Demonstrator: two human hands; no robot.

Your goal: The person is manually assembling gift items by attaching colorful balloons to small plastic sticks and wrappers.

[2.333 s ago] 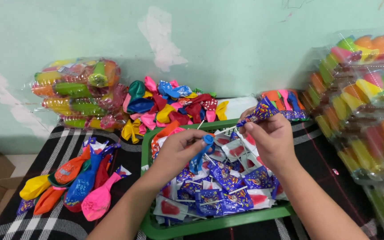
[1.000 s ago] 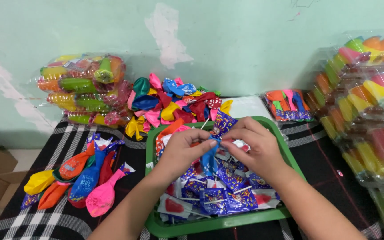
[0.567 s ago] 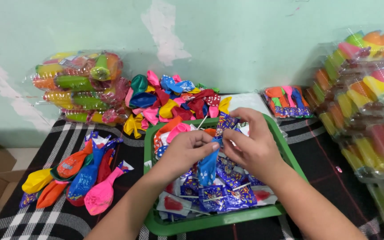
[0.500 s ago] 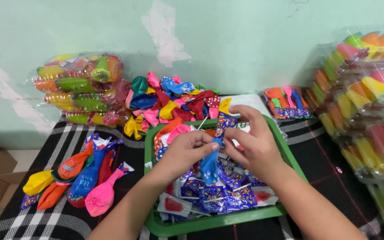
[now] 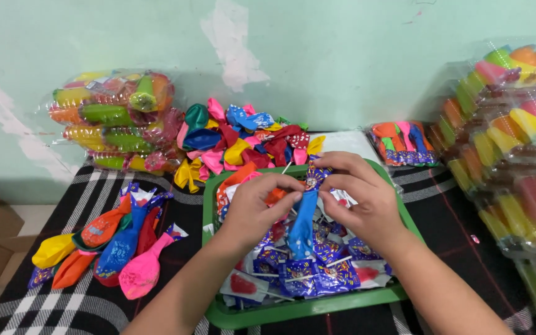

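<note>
Head view: hands drawn together since two seconds back, no longer apart. Left hand [image 5: 257,208] and right hand [image 5: 362,197] both pinching a blue balloon [image 5: 303,224] hanging over the green tray [image 5: 308,309] of blue-wrapped lollipops [image 5: 317,273]. Black checked cloth [image 5: 175,205] below, pale green wall [image 5: 317,56] behind. Clear bagged packs [image 5: 116,118] upper left, finished balloons [image 5: 103,248] lower left.

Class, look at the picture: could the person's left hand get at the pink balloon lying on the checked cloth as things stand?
Probably yes. The pink balloon lies uncovered beside the left hand, outside the green tray, but that hand is now pinching a blue balloon.
</note>
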